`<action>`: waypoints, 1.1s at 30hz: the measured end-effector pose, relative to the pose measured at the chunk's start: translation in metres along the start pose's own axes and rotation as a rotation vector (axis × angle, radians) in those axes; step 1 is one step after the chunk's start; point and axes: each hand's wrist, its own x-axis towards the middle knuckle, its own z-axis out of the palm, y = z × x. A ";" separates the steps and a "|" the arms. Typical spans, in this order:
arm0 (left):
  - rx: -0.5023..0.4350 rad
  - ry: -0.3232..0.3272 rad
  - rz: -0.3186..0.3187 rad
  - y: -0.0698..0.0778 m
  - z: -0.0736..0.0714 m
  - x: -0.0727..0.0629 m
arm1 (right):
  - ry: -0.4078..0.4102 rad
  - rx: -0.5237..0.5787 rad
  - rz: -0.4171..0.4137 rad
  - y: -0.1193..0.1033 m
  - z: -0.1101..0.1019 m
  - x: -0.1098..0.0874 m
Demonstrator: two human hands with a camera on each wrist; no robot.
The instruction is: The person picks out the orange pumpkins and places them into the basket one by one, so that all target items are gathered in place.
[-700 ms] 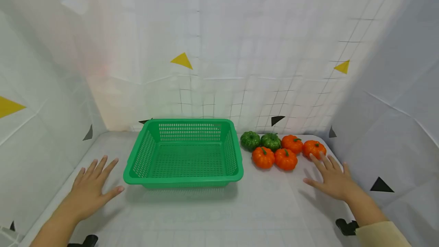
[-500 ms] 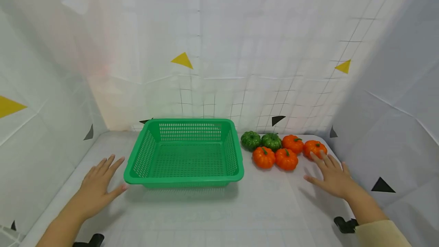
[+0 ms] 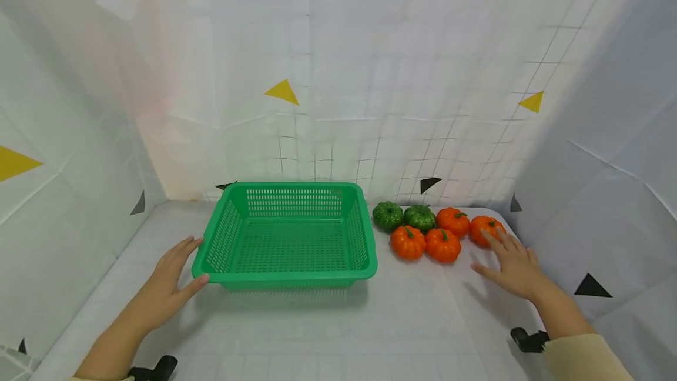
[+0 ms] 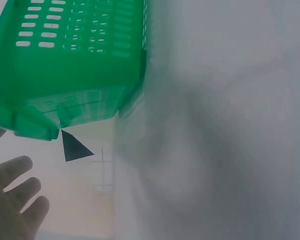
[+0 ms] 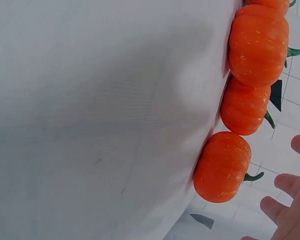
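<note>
Your left hand (image 3: 165, 288), thumb spread from the fingers, is at the left side of the basket (image 3: 285, 277) on the bench (image 3: 412, 322); contact is unclear. Your right hand (image 3: 517, 269), fingers spread, hangs near the rightmost orange pumpkin (image 3: 480, 229). Three other orange pumpkins (image 3: 443, 247) and two green pumpkins (image 3: 388, 217) sit right of the basket.

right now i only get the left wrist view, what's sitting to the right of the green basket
Observer: Four orange pumpkins and two green pumpkins sit right of the green basket.
Operator: is the right hand touching any of them
Observer: No; in the right wrist view a gap shows between the right hand and the nearest orange pumpkin.
Operator: anything inside the basket
Observer: Nothing shows there in the head view, only its slotted floor.
</note>
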 end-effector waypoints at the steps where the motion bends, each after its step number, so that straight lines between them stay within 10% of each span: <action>1: -0.023 0.000 -0.001 0.001 0.001 0.000 | 0.004 -0.003 0.001 0.001 0.000 0.000; 10: -0.118 -0.018 -0.086 0.006 0.003 0.006 | 0.007 -0.007 0.002 0.008 0.005 0.009; 33: -0.334 -0.056 -0.206 0.008 0.019 0.009 | 0.344 0.156 0.030 0.024 0.020 0.036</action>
